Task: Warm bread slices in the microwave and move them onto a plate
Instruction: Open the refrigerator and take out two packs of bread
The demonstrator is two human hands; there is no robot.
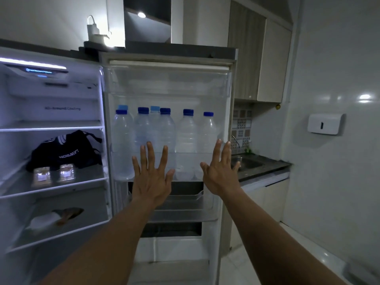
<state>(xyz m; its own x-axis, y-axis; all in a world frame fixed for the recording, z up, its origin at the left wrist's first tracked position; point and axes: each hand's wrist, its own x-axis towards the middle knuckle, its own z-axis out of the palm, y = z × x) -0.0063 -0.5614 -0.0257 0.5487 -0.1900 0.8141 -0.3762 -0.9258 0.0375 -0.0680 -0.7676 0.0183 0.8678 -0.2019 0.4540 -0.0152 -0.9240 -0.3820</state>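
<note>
- Both forearms reach up from the bottom of the view toward an open fridge.
- Her or his left hand [152, 177] is held flat with the back toward the viewer, fingers straight and spread, grasping nothing.
- Just to its right, the right hand [221, 171] is likewise released, with fingers fanned and palm forward. The 2 hands are apart from each other.
- Whether either palm touches the fridge door [168, 79] cannot be told. Both sit in front of its bottle rack.
- Water bottles [144, 132] with blue caps stand upright in a row in that rack, behind and above the fingertips.
- To the left of the hands, in the lit fridge interior, a black bag [67, 153] lies on the middle shelf.
- 2 small clear packs [42, 175] sit side by side in front of the bag, well apart from the left hand. Their contents are too blurred to say whether they are bread.
- On the shelf below lies a white tub [44, 221] with something brown beside it, also blurred.
- To the right of the door, a sink [246, 163] is set in a dark counter [269, 169].
- Higher on the right wall hangs a white wall box [326, 123].
</note>
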